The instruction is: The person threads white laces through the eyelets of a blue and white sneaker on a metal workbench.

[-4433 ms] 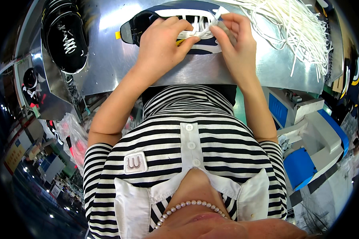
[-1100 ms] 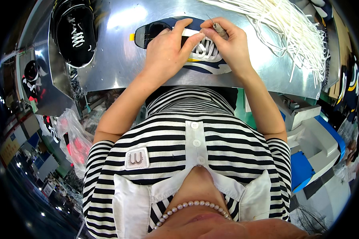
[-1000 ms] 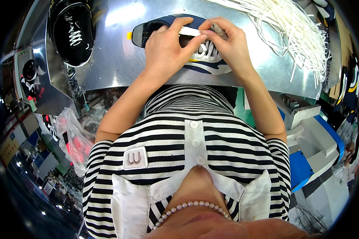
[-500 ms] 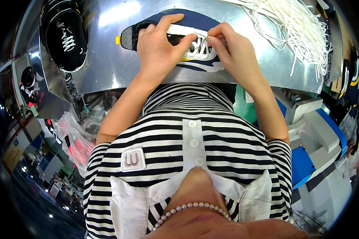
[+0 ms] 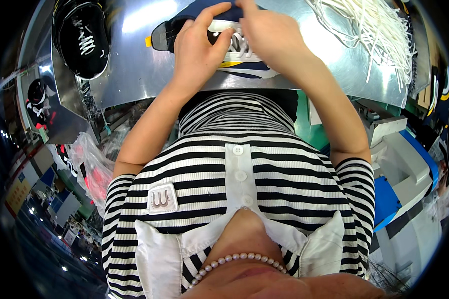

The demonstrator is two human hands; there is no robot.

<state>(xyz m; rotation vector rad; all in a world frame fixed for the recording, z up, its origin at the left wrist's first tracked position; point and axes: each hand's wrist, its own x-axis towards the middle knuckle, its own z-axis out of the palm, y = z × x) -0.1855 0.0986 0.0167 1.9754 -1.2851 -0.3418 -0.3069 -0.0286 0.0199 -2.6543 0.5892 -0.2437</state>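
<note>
Worktop (image 5: pixel 134 65): polished sheet metal, bright glare patch at upper left, front edge bowed by the lens. A raised metal wall bounds it on the person's left.

Dark navy sneaker (image 5: pixel 194 30) lies on its side at the middle of the worktop, far end toward the left, yellow tab at that end, white laces across the top. Both hands are on it. Left hand (image 5: pixel 197 52) is clamped over the upper, fingers spread, thumb pressed beside the lacing. Right hand (image 5: pixel 272 37) is closed at the lace area (image 5: pixel 237 42), fingertips pinched together; what exactly they pinch cannot be told. The two hands are touching or nearly so.

Loose heap of white laces (image 5: pixel 369 30) on the worktop to the right, well apart from the sneaker. A black sneaker (image 5: pixel 82 37) with white lacing sits at the far left of the worktop.

Room: blue and white machine housing (image 5: pixel 409 169) below the worktop at right; clear plastic bags (image 5: pixel 92 164) at lower left; dim factory floor with small lights beyond.
</note>
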